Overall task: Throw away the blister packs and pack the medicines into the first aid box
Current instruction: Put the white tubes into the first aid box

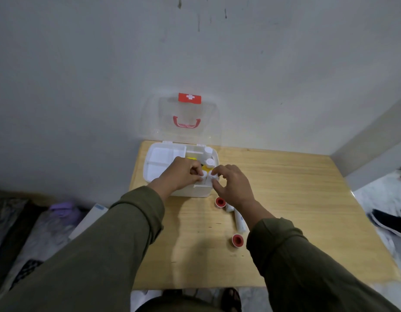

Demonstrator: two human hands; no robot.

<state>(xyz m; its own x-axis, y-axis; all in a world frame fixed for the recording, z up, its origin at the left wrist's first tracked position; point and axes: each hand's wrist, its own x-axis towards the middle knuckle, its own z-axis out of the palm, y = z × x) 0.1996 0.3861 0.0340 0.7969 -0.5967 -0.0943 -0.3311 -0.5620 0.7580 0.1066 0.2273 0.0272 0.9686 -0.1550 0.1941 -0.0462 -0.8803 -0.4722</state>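
Red-capped rolls (236,239) and tube (240,221) lie beside right forearm.

My hands (204,179) cover the near right part of the first aid box (163,163), so I cannot tell what the fingertips hold. My right forearm hides part of a white tube (240,221); its print is too small to read. At the right edge, a dark blurred shape (391,219) is cut off.

Home bedroom, wooden table (285,199), bedding (48,226) (rumpled) alongside
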